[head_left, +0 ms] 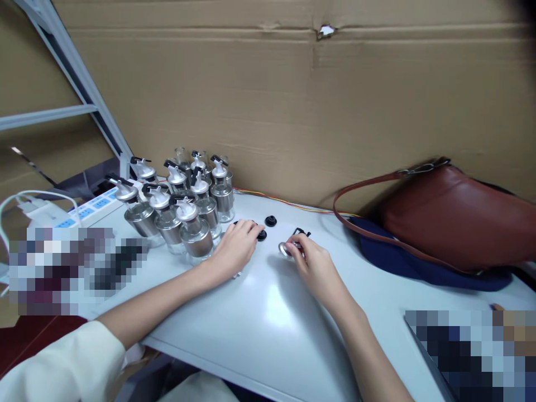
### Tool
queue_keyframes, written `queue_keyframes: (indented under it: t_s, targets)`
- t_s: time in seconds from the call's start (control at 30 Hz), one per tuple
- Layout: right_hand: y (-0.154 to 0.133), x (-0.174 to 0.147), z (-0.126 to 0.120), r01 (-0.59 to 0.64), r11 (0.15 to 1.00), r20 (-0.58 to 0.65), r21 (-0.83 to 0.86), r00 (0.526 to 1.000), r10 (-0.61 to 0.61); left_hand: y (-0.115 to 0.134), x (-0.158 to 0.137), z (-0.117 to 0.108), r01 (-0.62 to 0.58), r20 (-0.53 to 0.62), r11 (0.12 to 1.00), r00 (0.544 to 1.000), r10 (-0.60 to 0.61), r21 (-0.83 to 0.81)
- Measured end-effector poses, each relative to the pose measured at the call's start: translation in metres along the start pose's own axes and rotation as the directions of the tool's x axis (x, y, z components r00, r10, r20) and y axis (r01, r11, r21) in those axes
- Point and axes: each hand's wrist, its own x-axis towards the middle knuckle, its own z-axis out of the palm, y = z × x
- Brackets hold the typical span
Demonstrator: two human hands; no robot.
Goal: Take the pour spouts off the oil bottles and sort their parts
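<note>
My left hand [237, 245] is low over the table with its fingers bent down, the fingertips on a small black round stopper [262, 236]. Part of that stopper is hidden under the fingers. A second black stopper [271, 221] lies just beyond it. In my right hand [315, 259], between thumb and fingers, is a silver metal bottle top [284, 249] with a black lever [300, 231], tilted on its side. Left of my hands stand several glass bottles with metal sleeves [196, 239], most fitted with similar silver tops and black levers.
A brown leather bag [452, 218] rests on dark blue cloth [389, 245] at the right. Behind the table [259, 324] rises a cardboard wall [251, 100], with thin coloured wires [285, 202] along its foot. At left are a power strip [94, 207] and metal frame [79, 67].
</note>
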Motion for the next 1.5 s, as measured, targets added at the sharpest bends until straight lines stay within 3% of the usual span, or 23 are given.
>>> queue_keyframes:
  t_s: [0.1, 0.23, 0.5, 0.73, 0.9, 1.03, 1.17, 1.33, 1.5]
  targets:
    - [0.001, 0.0, -0.001, 0.02, 1.0, -0.03, -0.015, 0.999, -0.02, 0.005, 0.014, 0.003, -0.049, 0.05, 0.99, 0.998, 0.043, 0.13]
    - [0.003, 0.0, -0.001, 0.061, 0.998, -0.033, -0.034, 0.998, -0.062, 0.007, 0.025, 0.001, -0.066, 0.075, 0.98, 0.996, 0.053, 0.188]
    - [0.001, 0.001, -0.003, 0.074, 0.997, -0.137, -0.025, 0.988, -0.077, 0.005, 0.033, -0.007, -0.092, 0.133, 0.975, 0.989, 0.066, 0.201]
    - [0.008, 0.004, -0.003, 0.094, 0.995, -0.182, -0.03, 0.978, -0.098, 0.005, 0.037, -0.001, -0.074, 0.116, 0.996, 0.991, 0.068, 0.042]
    - [0.008, 0.003, -0.007, 0.065, 0.998, -0.266, 0.004, 0.962, -0.061, 0.018, 0.031, -0.013, 0.029, 0.087, 0.971, 0.996, -0.008, -0.239]
    - [0.004, 0.001, -0.008, 0.029, 0.992, -0.401, 0.124, 0.916, 0.024, 0.028, 0.015, -0.015, 0.148, 0.113, 0.819, 0.988, -0.102, -0.554]
    - [0.004, 0.0, -0.003, 0.077, 0.938, -0.413, 0.339, 0.907, 0.075, 0.026, 0.004, -0.006, 0.273, 0.192, 0.543, 0.96, -0.202, -0.794]
    - [-0.006, -0.005, 0.001, 0.102, 0.9, -0.301, 0.424, 0.953, 0.033, 0.015, 0.003, -0.004, 0.34, 0.285, 0.199, 0.923, -0.258, -0.919]
    - [-0.019, -0.01, 0.003, 0.177, 0.894, -0.263, 0.412, 0.962, -0.07, 0.018, -0.003, -0.01, 0.354, 0.351, -0.027, 0.907, -0.233, -0.935]
